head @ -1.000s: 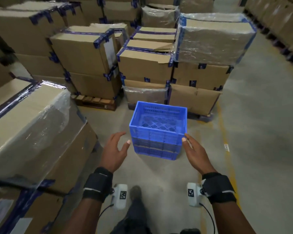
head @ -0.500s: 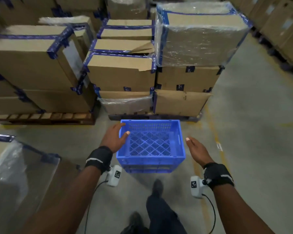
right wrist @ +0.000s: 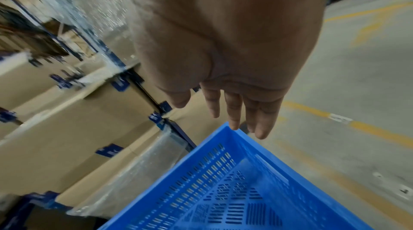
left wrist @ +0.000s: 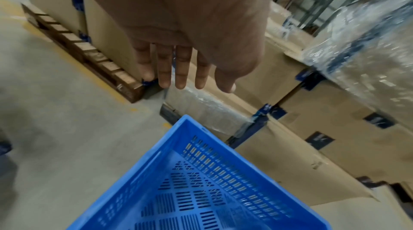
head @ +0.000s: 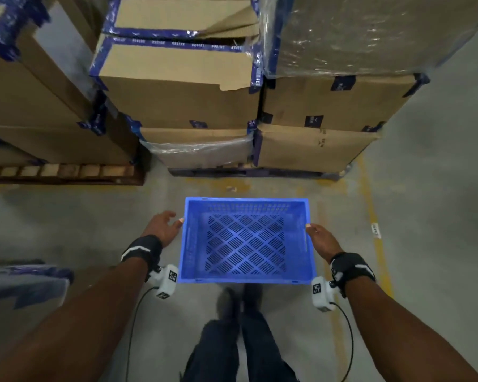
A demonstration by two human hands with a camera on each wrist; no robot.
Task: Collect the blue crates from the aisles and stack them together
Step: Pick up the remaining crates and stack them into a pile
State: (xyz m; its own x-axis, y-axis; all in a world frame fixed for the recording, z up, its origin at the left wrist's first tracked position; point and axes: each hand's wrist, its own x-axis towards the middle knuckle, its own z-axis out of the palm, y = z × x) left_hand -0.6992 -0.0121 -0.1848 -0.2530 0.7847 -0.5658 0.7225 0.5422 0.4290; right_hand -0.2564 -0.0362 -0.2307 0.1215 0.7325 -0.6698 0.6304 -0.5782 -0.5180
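A blue perforated crate (head: 244, 244) stands empty on the concrete floor just in front of my feet; whether another crate sits under it is hidden from this angle. My left hand (head: 163, 227) hovers at its left rim with straight, spread fingers (left wrist: 181, 68), thumb next to the edge. My right hand (head: 319, 238) is at the right rim, also flat and holding nothing. In the left wrist view the crate (left wrist: 201, 189) lies below the palm, apart from it. In the right wrist view the fingertips (right wrist: 234, 119) reach the crate's (right wrist: 223, 189) far corner; I cannot tell whether they touch it.
Stacked cardboard boxes (head: 177, 86) with blue tape stand on pallets right behind the crate. A wooden pallet (head: 61, 172) is at the left. A wrapped box (head: 20, 282) is near my left arm. A yellow floor line (head: 375, 230) runs along the right, with bare concrete beyond.
I have stepped up to the crate and now look straight down into it. Both hands have come from in front of it to either side of its rim.
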